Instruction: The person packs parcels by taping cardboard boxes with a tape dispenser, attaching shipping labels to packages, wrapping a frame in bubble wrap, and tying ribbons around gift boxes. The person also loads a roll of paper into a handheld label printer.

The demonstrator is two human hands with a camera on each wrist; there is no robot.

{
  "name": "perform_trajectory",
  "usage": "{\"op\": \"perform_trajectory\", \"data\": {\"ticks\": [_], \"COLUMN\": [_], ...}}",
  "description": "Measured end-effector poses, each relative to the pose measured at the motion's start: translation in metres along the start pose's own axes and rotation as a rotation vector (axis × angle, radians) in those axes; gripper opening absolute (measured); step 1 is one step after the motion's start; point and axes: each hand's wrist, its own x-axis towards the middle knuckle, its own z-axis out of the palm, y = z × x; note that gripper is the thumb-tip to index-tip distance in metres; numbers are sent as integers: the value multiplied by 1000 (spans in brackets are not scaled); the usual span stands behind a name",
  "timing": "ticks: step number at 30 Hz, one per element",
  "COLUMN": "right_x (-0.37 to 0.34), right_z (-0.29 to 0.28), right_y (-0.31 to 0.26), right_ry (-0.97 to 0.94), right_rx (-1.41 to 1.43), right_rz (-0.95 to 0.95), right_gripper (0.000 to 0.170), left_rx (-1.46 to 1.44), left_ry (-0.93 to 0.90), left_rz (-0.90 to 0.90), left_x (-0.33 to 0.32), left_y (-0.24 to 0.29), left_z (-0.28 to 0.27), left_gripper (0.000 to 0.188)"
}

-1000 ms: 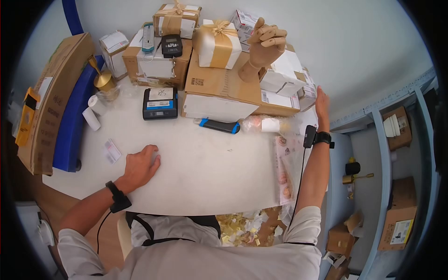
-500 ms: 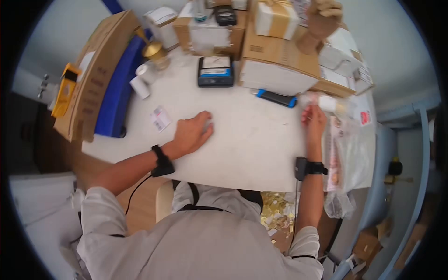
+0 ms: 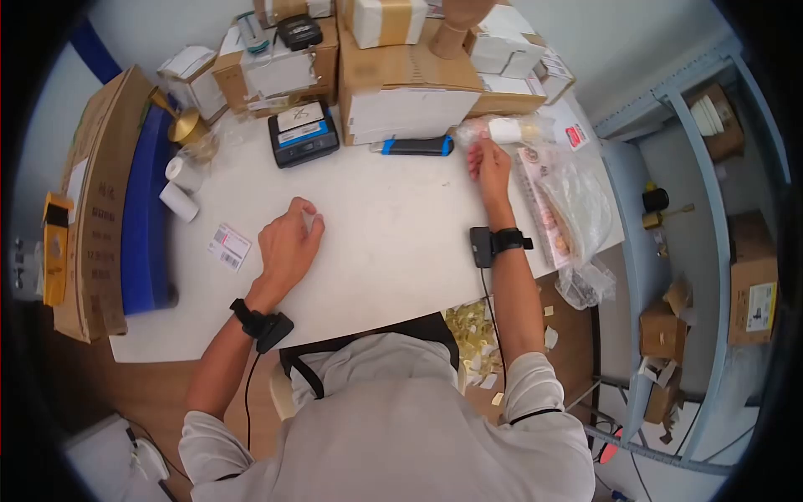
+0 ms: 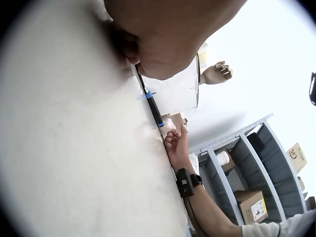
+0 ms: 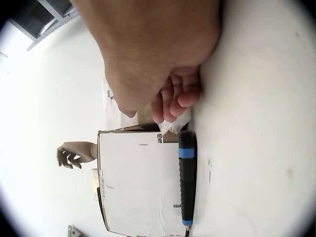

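My left hand [image 3: 288, 243] rests on the white table [image 3: 376, 226], fingers loosely curled with nothing in them. Just left of it lies a small printed label [image 3: 229, 247]. At the right side, my right hand [image 3: 492, 171] is low over the tabletop. Its fingers are loosely bent and empty in the right wrist view. A clear-wrapped bundle with a white band [image 3: 506, 130] lies right beyond the fingertips. Left of that hand, a black and blue utility knife [image 3: 416, 146] lies along the foot of a large carton [image 3: 410, 113]; the right wrist view shows its ribbed handle [image 5: 187, 177].
A black label printer [image 3: 304, 138] stands at the back left, near two white paper rolls [image 3: 181, 186]. Cartons [image 3: 276, 71] line the back. A pink packet [image 3: 544, 205] and clear plastic bags [image 3: 581, 192] lie at the right edge. Shelving [image 3: 711, 167] stands beyond.
My right hand has come back from the boxes at the far right to the near side of the wrapped bundle. The head view has shifted; my left hand still rests on the table.
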Motion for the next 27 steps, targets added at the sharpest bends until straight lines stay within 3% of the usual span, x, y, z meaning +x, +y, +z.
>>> {"op": "perform_trajectory", "data": {"ticks": [3,5,6,8,14,20,24,27], "right_x": [-1,-1,-1,-2,-5,-11,-10,-10], "right_z": [4,6,6,8,9,17,15,12], "right_y": [-2,-2,-3,-3,-2,-12,-6,-2], "right_ry": [20,44,43,52,87,110,85,81], "right_rx": [-10,-25,-38,-32,-94,-97,-100,-96], "right_rz": [26,9,11,1,-5,-48,-43,-57], "right_gripper": [47,48,48,49,42,42,40,39], "left_rx": [-27,-534,-533,-842,-881,-729,-736,-594], "left_ry": [-68,-399,-395,-432,-417,-297,-309,-179], "left_rz": [124,-108,-86,-127,-110,90,35,261], "left_x": [18,36,41,50,50,42,41,42], "left_y": [-2,4,2,-12,-27,-25,-25,-31], "left_z": [-5,-16,-14,-3,5,16,15,22], "left_gripper": [19,29,29,34,31,22,12,19]}}
